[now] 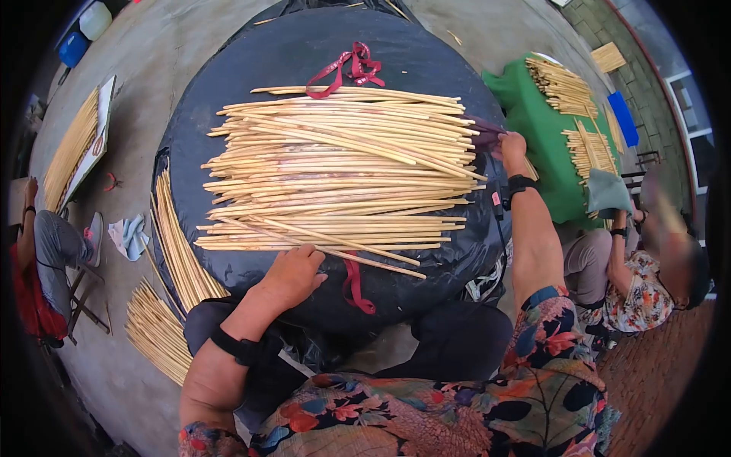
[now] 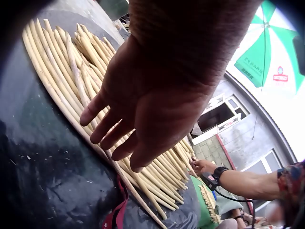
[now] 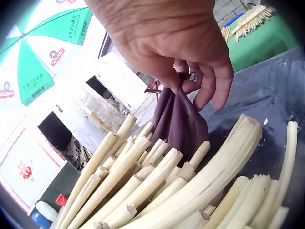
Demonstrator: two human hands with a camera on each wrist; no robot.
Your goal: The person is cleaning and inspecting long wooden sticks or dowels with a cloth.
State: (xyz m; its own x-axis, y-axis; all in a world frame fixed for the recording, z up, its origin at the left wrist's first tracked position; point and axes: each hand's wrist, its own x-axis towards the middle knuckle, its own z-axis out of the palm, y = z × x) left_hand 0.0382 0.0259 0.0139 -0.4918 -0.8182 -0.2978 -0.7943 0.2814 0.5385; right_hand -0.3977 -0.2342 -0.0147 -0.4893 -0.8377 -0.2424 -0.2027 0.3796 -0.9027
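Nearest to us, the left hand (image 1: 288, 276) lies at the near edge of the sticks (image 1: 327, 171); its fingers are extended, slightly parted and gripping nothing. The sticks are pale, straw-coloured stalks: slender, roughly cylindrical, some streaked reddish-brown, with rough-cut ends. We find them mostly parallel, laid crosswise before us, with several set diagonally on top. At their right-hand ends, the right hand (image 1: 515, 146) pinches a purple cloth (image 3: 178, 126) between thumb and fingers; the fabric is smooth and rises in folds to the grip. A red strap (image 1: 354, 288), flat and ribbon-like, protrudes at the near side; a second length (image 1: 324, 93) lies looped at the far side.

The work surface is a rounded table under creased black plastic sheeting (image 1: 415, 57), standing on a grey floor (image 1: 156, 84). Beyond it, to our right, stands a green-covered table (image 1: 525, 114). Farther off, we see a grey wall (image 2: 257, 129) and a green-and-white umbrella (image 3: 31, 71).

We count two hands at work, one purple cloth, two visible strap lengths, at least two stick bundles on the green-covered table and two other people. The main pile overlaps too much for an exact count.
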